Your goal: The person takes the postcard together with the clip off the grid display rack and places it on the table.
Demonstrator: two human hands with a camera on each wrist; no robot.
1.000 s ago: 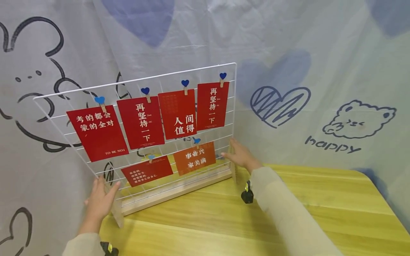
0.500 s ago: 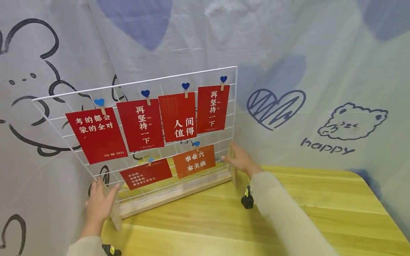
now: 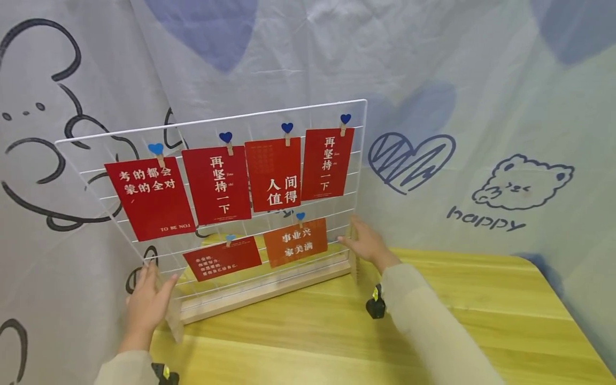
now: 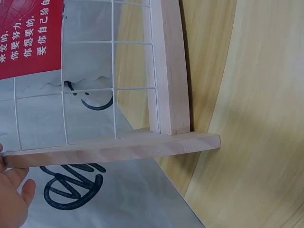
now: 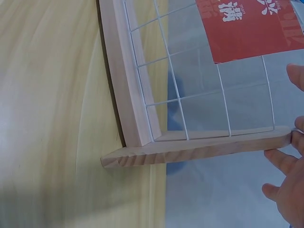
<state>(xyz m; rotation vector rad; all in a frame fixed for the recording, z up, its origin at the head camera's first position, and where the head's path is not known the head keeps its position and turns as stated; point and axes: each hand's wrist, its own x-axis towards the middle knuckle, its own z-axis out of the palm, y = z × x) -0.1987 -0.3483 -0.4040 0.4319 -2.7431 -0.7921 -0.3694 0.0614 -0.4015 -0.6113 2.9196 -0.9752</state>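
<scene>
A white wire grid photo rack stands in a pale wooden base with a short wooden post at each end. Red cards and an orange card hang from it on clothespins with blue hearts. My left hand grips the upper end of the left post, with the thumb spread toward the grid. At the other end, my right hand holds the tip of the right post; its fingers lie on the outer side and its thumb points inward. Parts of both hands fall outside the wrist views.
The rack stands on a yellowish wood-grain table with a rounded far right corner. Close behind hangs a pale cloth printed with hearts and cartoon animals. A black wrist device sits under the right sleeve.
The rack has shifted slightly to the right, and both hands keep their places at its posts. The head view has turned a little, so the backdrop sits farther left.
</scene>
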